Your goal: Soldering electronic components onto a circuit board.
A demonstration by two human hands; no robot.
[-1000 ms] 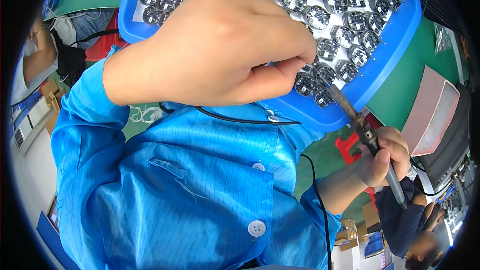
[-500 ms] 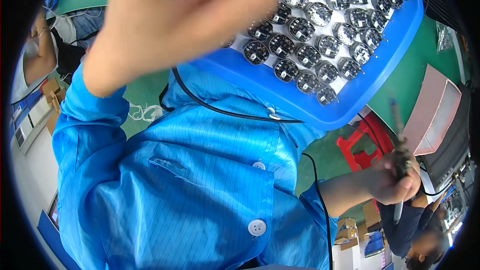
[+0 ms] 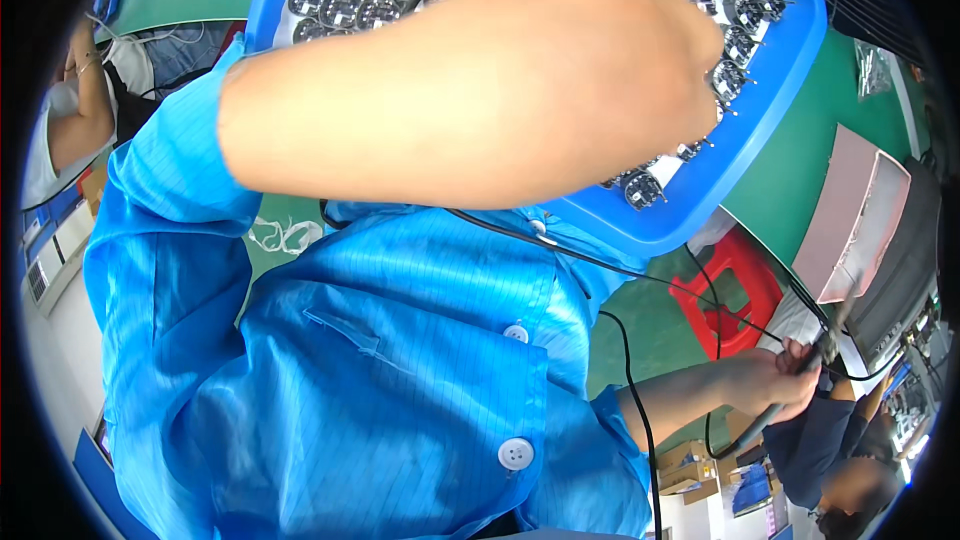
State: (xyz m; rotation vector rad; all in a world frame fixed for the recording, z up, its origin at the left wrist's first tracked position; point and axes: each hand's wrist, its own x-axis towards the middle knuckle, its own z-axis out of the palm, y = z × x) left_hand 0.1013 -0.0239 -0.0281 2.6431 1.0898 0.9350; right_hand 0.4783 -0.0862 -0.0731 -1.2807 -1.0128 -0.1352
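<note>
My left hand point(image 3: 640, 60) reaches across a blue tray point(image 3: 775, 105), palm down and blurred; its fingers are hidden, so what they hold does not show. On a white liner in the tray stand several round black-and-silver electronic modules point(image 3: 642, 188) with small pins, partly covered by my forearm. Away to the right, below the tray's level, my right hand point(image 3: 780, 385) is closed around a soldering iron point(image 3: 826, 342). Its blurred metal tip points up and right, and its cord hangs from the lower end.
Beyond the tray is a green tabletop point(image 3: 800, 205) with a pinkish bin point(image 3: 850, 215). A red stool point(image 3: 735, 295) stands below. Black cables point(image 3: 635, 380) cross my blue smock. Other people sit at the left and lower right, near cardboard boxes point(image 3: 685, 470).
My left hand has swung right, from the tray's left part to over its right modules. My right hand has lowered slightly, and the soldering iron has tilted to the right.
</note>
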